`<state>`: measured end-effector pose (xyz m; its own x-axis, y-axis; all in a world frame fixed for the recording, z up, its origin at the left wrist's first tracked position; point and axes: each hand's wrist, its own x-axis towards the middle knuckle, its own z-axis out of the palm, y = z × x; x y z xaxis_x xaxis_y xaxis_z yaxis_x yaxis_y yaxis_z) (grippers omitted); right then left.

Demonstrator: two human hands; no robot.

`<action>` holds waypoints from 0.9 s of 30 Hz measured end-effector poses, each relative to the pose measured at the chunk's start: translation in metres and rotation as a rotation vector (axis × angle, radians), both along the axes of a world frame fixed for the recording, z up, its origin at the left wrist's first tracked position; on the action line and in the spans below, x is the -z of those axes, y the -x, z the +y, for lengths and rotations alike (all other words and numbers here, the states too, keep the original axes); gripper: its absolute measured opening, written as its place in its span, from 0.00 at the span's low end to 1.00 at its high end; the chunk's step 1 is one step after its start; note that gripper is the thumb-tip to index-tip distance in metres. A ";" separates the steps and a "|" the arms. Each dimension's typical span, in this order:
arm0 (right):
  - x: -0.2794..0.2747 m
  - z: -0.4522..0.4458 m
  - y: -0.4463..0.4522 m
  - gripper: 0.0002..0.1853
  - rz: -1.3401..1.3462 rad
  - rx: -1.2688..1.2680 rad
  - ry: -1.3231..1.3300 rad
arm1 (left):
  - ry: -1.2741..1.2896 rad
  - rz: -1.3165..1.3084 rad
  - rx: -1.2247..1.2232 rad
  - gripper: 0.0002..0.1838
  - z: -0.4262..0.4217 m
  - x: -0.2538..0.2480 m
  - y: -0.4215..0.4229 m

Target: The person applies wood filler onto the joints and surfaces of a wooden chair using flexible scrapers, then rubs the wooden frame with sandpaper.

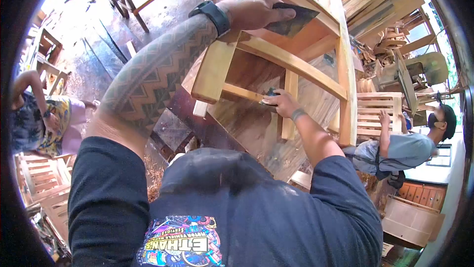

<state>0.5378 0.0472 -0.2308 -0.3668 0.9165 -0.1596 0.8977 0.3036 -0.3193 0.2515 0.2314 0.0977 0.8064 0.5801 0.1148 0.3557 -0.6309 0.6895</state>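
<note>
A wooden chair frame (296, 69) lies tipped in front of me on a brown board surface (232, 114). My left hand (254, 11), with a watch (211, 16) on its wrist, reaches over the upper part of the frame. Its fingers are closed on a dark sheet that looks like sandpaper (301, 19), thumb on top. Below it, my right hand (282, 104) is at a thin rail (242, 93) of the chair. Those fingers press a small dark piece, apparently folded sandpaper (269, 94), against the rail's end; part of it is hidden.
One person (414, 143) stands at the right near a slatted chair (377, 111); another person (47, 114) stands at the left. Stacked boards (370, 0) and wood offcuts (390, 45) lie at the upper right. More chair frames (44, 178) stand at the left.
</note>
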 end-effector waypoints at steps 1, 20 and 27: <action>-0.010 0.007 -0.003 0.25 -0.037 0.072 0.120 | -0.026 -0.016 0.005 0.35 0.003 0.007 -0.002; -0.041 -0.034 -0.007 0.20 -0.079 0.250 0.256 | 0.063 -0.171 0.055 0.32 0.007 0.009 -0.002; -0.059 -0.063 0.056 0.29 0.631 0.462 0.039 | 0.054 -0.136 0.043 0.32 0.003 0.009 -0.004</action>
<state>0.4819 -0.0159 -0.1717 0.0182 0.9964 -0.0827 0.5757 -0.0781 -0.8139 0.2554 0.2344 0.0889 0.8095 0.5540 0.1942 0.2301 -0.6037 0.7633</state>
